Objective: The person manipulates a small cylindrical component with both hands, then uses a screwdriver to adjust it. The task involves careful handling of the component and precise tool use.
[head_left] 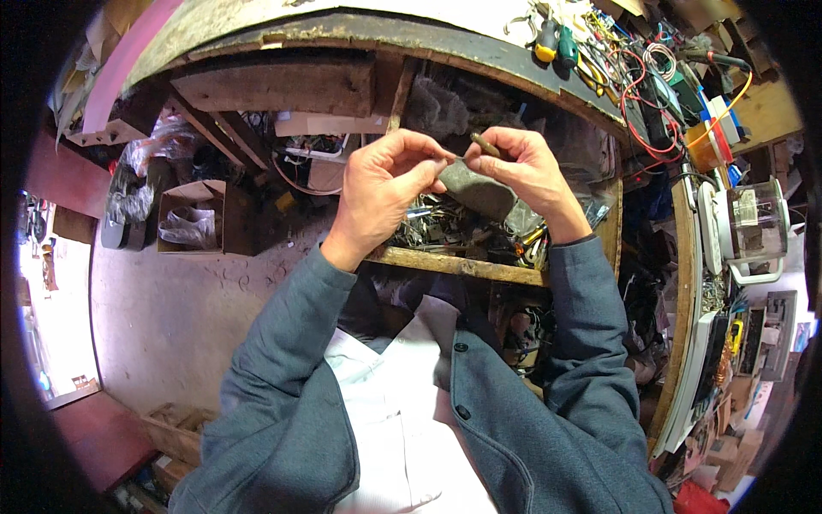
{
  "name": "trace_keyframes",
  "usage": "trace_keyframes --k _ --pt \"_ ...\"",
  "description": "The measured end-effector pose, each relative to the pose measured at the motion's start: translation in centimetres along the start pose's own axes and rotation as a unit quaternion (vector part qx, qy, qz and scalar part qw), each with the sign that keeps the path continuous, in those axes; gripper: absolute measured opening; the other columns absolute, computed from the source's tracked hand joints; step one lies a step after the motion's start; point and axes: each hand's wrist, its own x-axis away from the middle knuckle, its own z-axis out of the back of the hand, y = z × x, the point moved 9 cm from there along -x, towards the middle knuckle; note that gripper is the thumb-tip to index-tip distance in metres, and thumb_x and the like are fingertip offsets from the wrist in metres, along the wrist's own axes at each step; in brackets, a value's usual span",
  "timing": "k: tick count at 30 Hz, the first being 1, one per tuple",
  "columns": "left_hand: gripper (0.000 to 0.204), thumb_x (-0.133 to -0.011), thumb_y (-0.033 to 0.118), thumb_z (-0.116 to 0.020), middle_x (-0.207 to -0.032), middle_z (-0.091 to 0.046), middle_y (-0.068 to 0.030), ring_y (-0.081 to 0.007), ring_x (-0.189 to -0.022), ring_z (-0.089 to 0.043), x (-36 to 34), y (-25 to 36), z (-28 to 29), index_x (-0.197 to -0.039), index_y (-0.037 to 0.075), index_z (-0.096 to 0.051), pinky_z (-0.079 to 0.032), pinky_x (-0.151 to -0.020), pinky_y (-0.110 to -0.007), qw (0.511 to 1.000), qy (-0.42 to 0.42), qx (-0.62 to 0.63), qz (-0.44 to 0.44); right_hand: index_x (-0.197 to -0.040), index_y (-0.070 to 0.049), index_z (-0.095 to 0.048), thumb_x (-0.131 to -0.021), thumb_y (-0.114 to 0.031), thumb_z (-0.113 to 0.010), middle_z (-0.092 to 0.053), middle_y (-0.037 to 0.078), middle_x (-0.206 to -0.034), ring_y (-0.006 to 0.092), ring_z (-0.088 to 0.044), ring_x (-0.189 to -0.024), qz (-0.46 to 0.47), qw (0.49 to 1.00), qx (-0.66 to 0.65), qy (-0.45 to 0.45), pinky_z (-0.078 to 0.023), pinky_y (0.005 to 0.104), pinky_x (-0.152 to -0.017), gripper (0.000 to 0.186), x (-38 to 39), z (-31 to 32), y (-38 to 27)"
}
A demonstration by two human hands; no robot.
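Note:
Both my hands are raised close together over an open drawer full of small metal parts. The fingertips of my left hand are pinched together; what sits between them is too small to make out. Thumb and fingers of my right hand close on a short brownish rod-like piece, its end poking out above the thumb. Just under the fingertips shows a flat, grey-green, rounded thing; whether a hand touches it I cannot tell.
On the bench at the far right lie screwdrivers, red wires and tools. A cardboard box with plastic stands on the floor at left. Right of me, a clear-sided appliance rests on a crowded shelf.

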Motion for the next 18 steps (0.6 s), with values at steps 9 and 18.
trace_keyframes --k 9,18 --pt "0.014 -0.096 -0.001 -0.070 -0.098 -0.077 -0.0056 -0.0087 -0.084 -0.070 0.0 -0.1 0.2 -0.109 0.001 -0.076 -0.058 -0.076 -0.023 0.998 -0.002 -0.061 -0.017 -0.106 -0.003 -0.075 -0.093 -0.007 -0.080 -0.072 -0.004 -0.094 0.0032 -0.062 -0.086 -0.026 0.991 -0.118 -0.056 -0.051 0.0205 -0.077 0.015 1.0 -1.5 -1.3" --pt "0.013 -0.096 -0.001 -0.065 -0.094 -0.074 -0.0016 -0.0066 -0.085 -0.067 -0.3 0.1 -0.1 -0.105 -0.001 -0.074 -0.055 -0.078 -0.023 0.994 -0.008 -0.102 -0.027 -0.101 -0.005 -0.076 -0.102 -0.032 -0.070 -0.059 -0.011 -0.076 -0.0006 -0.045 -0.067 -0.015 0.998 -0.039 -0.044 -0.034 0.0203 -0.059 0.028 0.7 -1.1 -1.2"
